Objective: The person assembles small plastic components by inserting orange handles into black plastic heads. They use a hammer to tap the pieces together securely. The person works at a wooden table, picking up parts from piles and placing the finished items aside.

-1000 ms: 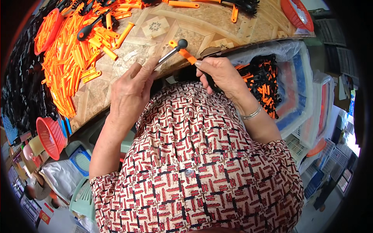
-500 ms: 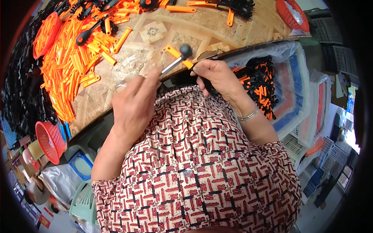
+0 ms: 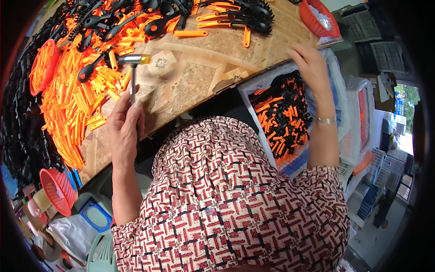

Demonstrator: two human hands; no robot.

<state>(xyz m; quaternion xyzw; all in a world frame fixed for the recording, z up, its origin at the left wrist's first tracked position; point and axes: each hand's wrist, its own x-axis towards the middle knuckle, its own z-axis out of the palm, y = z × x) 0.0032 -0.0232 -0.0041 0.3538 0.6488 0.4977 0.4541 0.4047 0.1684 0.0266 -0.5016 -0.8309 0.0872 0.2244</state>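
My left hand [image 3: 124,120] is wrapped around the handle of a small hammer [image 3: 132,84]. Its head, black at one end and yellowish at the other, points up above the table beside the orange pile. Over at the right, my right hand [image 3: 312,68] is raised above the crate's far edge near the table corner, fingers loosely extended and nothing visible in them. Below it, a plastic-lined crate [image 3: 248,97] holds black kitchen utensils with orange handle parts [image 3: 283,120]. Orange handle pieces [image 3: 68,113] are heaped on the table [image 3: 195,68] left of the hammer.
Black utensil heads [image 3: 156,27] and several orange-handled utensils [image 3: 226,20] lie along the table's far side. A red basket [image 3: 319,20] stands at the far right corner, another [image 3: 45,68] in the orange heap. A third red basket [image 3: 59,190] is below the table's left edge.
The hammer has swung left and upright in my left hand. My right hand has let go of the orange-handled piece and moved right, over the crate. The view has shifted slightly.
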